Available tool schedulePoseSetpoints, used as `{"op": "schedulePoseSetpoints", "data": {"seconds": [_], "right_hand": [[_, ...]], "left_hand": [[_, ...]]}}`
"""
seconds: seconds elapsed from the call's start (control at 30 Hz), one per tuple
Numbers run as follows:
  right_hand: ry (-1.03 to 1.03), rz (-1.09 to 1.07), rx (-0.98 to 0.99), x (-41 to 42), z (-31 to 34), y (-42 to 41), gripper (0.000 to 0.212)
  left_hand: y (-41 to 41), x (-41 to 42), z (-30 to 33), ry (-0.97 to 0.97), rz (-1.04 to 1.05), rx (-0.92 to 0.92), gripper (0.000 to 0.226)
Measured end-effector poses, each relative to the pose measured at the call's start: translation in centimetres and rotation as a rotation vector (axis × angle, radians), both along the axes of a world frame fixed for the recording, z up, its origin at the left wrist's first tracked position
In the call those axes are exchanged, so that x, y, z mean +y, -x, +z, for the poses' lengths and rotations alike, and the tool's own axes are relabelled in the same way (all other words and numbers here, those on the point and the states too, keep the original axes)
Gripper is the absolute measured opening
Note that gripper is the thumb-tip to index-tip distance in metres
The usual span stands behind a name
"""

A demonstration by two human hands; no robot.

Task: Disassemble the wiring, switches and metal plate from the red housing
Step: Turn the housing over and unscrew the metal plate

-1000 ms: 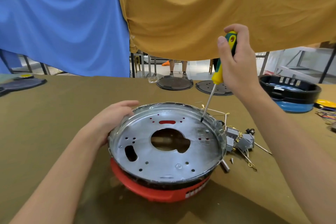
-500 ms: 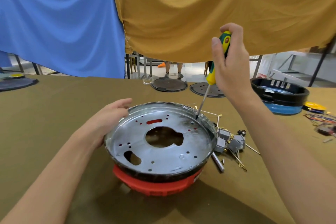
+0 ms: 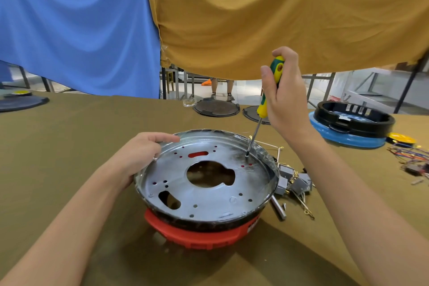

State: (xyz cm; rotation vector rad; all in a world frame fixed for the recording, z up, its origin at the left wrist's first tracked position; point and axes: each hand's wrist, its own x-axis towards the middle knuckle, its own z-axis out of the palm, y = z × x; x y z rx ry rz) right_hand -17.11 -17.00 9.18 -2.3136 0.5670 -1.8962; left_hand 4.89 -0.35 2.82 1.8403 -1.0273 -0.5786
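Head view: a person's right hand grips a yellow-and-green screwdriver, fingers and thumb curled round the handle, the shaft slanting down and away from the palm. The tip meets the metal plate at its far right edge, just inside the raised rim and beside two small red-showing holes. The left hand rests on the plate's left rim, its fingers lying nearly straight along the rim's far curve, pressing rather than curling round it.

The round silver plate, with a large keyhole-shaped opening at its middle and many small holes, sits on top of the red housing, which stands on the olive-brown desk directly below and between the two hands. Red shows through a slot in the plate just beyond the left fingertips.

Just right of the plate, below the right wrist, lie grey switches with thin brass-coloured wires, a short metal bar and loose screws on the desk. Farther right of the right hand stands a black-and-blue housing, with a tangle of coloured wires near the desk's edge. Beyond the screwdriver hand lie two dark round plates. Blue cloth and mustard cloth hang behind.
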Motion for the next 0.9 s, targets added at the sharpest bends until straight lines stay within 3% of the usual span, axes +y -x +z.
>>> {"op": "schedulePoseSetpoints", "data": {"seconds": [0.63, 0.9], "right_hand": [[0.003, 0.008, 0.065, 0.48, -0.33, -0.21, 0.037], [0.011, 0.024, -0.004, 0.41, 0.35, -0.11, 0.033]], "left_hand": [[-0.71, -0.51, -0.57, -0.037, -0.030, -0.056, 0.063], [-0.40, -0.50, -0.39, -0.039, -0.046, -0.063, 0.062]]}}
